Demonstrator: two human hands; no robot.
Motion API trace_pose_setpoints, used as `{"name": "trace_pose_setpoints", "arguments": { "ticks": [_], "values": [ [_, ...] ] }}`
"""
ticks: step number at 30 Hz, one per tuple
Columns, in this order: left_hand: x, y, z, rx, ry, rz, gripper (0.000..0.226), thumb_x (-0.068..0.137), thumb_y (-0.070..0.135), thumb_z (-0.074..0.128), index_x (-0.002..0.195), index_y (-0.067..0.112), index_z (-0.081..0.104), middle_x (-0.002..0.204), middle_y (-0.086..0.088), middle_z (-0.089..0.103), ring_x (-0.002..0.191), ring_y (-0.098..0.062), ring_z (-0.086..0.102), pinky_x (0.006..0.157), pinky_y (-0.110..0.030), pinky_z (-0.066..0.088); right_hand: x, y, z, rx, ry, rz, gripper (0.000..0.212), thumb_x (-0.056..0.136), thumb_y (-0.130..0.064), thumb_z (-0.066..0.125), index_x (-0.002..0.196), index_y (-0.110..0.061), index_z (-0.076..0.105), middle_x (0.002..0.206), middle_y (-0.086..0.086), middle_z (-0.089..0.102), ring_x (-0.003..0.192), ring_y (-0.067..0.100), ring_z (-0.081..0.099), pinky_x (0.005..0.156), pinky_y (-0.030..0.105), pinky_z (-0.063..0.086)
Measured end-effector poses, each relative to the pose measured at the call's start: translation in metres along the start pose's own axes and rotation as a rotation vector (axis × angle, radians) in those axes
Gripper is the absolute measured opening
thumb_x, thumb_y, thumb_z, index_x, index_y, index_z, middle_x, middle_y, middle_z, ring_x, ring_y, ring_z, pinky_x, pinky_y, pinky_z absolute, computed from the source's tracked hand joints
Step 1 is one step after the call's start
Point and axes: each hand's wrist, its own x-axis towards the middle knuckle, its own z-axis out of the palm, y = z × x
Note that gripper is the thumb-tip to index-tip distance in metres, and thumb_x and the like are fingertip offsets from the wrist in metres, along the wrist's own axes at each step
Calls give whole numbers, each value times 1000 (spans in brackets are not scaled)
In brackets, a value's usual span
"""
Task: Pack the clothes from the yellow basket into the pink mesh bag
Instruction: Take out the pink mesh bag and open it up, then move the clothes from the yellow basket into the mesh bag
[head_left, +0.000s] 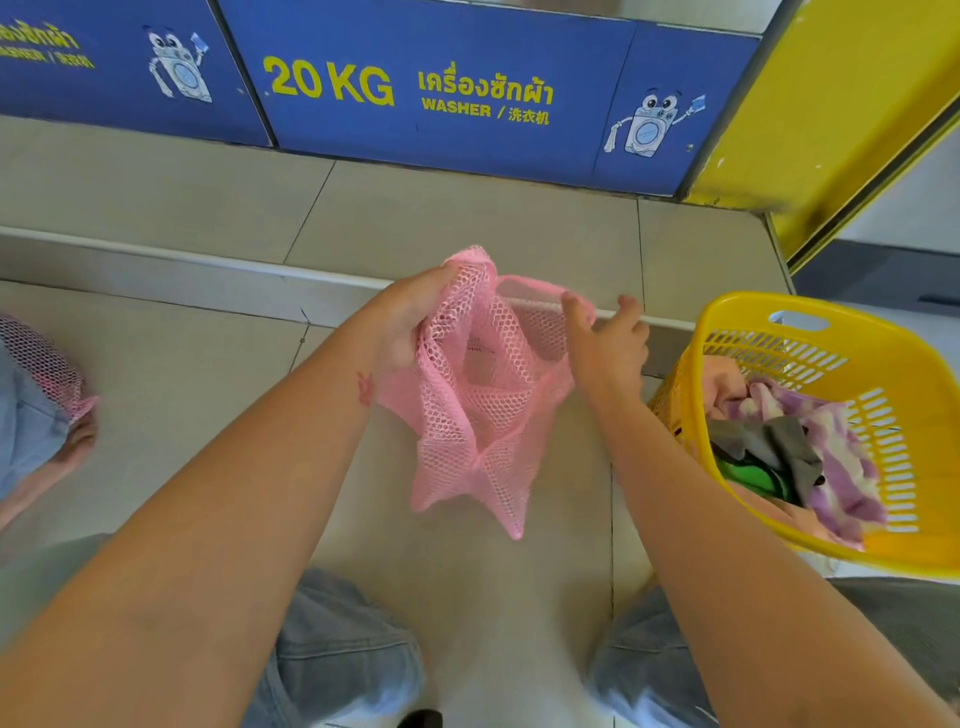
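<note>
The pink mesh bag (483, 410) hangs in mid-air in the middle of the view, its mouth spread wide and nothing visible inside. My left hand (410, 322) grips the left side of the bag's rim. My right hand (608, 343) pinches the right side of the rim, with some fingers lifted. The yellow basket (893, 452) stands at the right, beside my right forearm. It holds a pile of clothes (800, 457): purple-and-white, grey, green and pink pieces.
Blue washer panels (415, 88) marked "20 KG WASHER" run along the far side above a tiled step (311, 208). A yellow wall (841, 114) rises at the top right. Another person's hand (72, 441) with a second pink mesh bag (41, 364) is at the left edge.
</note>
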Motion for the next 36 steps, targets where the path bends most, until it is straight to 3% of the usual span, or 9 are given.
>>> {"name": "trace_pose_setpoints", "arguments": {
  "ticks": [4,7,9,13,17,23,27,32,36],
  "values": [
    [-5,2,7,100,-65,11,33,108,47,45,119,25,67,82,6,78,69,-9,75,65,-26,59,-11,3,17,-193,-282,-23,114,70,-72,65,152,-27,-1,158,11,21,144,37,23,110,64,27],
    [-10,5,5,221,-163,-26,58,100,61,51,151,32,50,132,0,73,110,-18,74,97,-42,59,-16,12,33,-310,-362,29,121,68,-68,70,151,-28,-8,155,10,31,141,37,31,109,62,27],
    [-14,7,1,285,-241,-42,67,97,62,56,157,40,38,149,1,61,130,-24,64,111,-50,50,-15,17,40,-319,-346,57,110,70,-66,68,150,-26,4,143,10,48,132,36,43,106,59,35],
    [-22,11,-4,350,-324,17,43,103,30,59,145,35,50,134,0,70,122,-24,68,104,-46,55,-8,18,44,-302,-431,40,61,72,-58,59,125,-29,49,120,6,61,119,35,51,99,56,44],
    [-17,10,-13,451,-263,58,55,99,7,66,142,37,52,127,2,72,115,-21,72,93,-41,61,-6,15,34,-84,-243,41,26,91,-19,40,114,-16,50,94,5,60,87,30,59,72,37,50],
    [-12,2,-30,559,-85,113,74,103,20,62,162,42,23,163,5,44,143,-24,49,112,-47,45,13,6,0,-162,105,64,11,95,-13,39,105,-16,42,95,7,55,80,30,52,65,35,37],
    [-14,-7,-25,460,-81,147,74,96,50,66,160,39,31,160,5,49,145,-23,50,120,-55,40,15,5,-7,-209,36,-8,8,93,-15,42,101,-16,40,100,10,60,80,30,52,66,35,36],
    [-21,-10,18,478,-77,236,63,106,58,37,163,36,25,170,6,31,157,-18,29,129,-46,22,0,15,-1,-264,-244,-173,50,87,-50,59,124,-21,42,108,-3,51,85,21,54,67,31,39],
    [-17,-10,44,528,-87,260,61,108,59,20,165,35,19,174,8,19,160,-17,17,128,-41,16,0,20,-13,-206,-79,-276,42,90,-46,57,120,-19,47,116,3,57,96,24,59,69,31,40]
  ]
}}
